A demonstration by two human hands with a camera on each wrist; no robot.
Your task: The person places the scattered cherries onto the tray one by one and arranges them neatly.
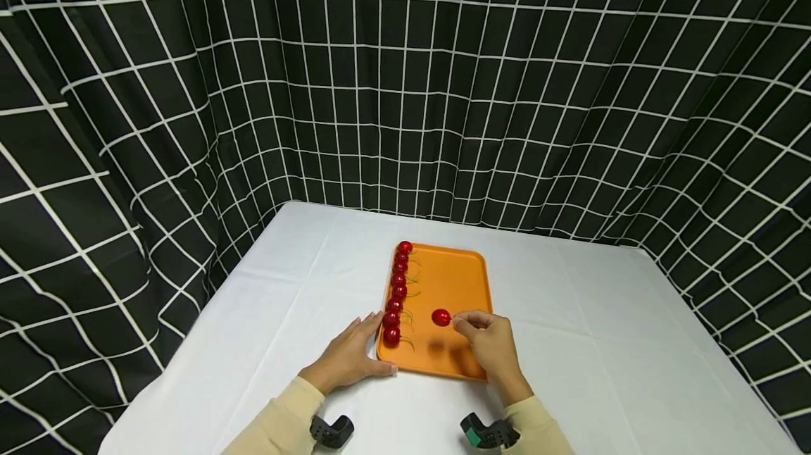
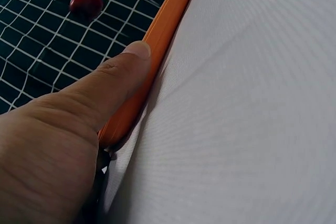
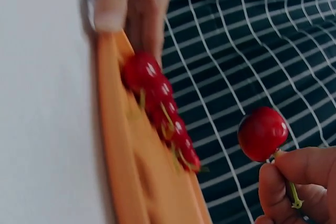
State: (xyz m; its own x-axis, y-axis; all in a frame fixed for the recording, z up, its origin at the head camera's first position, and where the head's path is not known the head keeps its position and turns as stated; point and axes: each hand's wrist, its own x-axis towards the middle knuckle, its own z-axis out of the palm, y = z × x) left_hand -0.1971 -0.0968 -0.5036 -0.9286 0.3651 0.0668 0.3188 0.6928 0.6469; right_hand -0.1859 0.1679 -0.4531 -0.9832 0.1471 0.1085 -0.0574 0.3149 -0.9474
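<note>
The right hand (image 1: 491, 342) pinched a cherry (image 1: 441, 317) by its thin stem; it looked light and soft. Left hand (image 1: 347, 356), fingers straight, steadied the tray (image 1: 453, 279).

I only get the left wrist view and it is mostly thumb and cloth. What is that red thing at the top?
Observer: A cherry, pinched by its stem in the right hand.
Operator: Is it over the tray?
Observer: Yes, above the bare part of the orange tray, right of the row.
Operator: What row?
Observer: A line of cherries along the tray's left edge, running from near end to far end.
Operator: And the left hand?
Observer: The left hand lies flat on the white cloth, thumb against the tray's near left corner.
</note>
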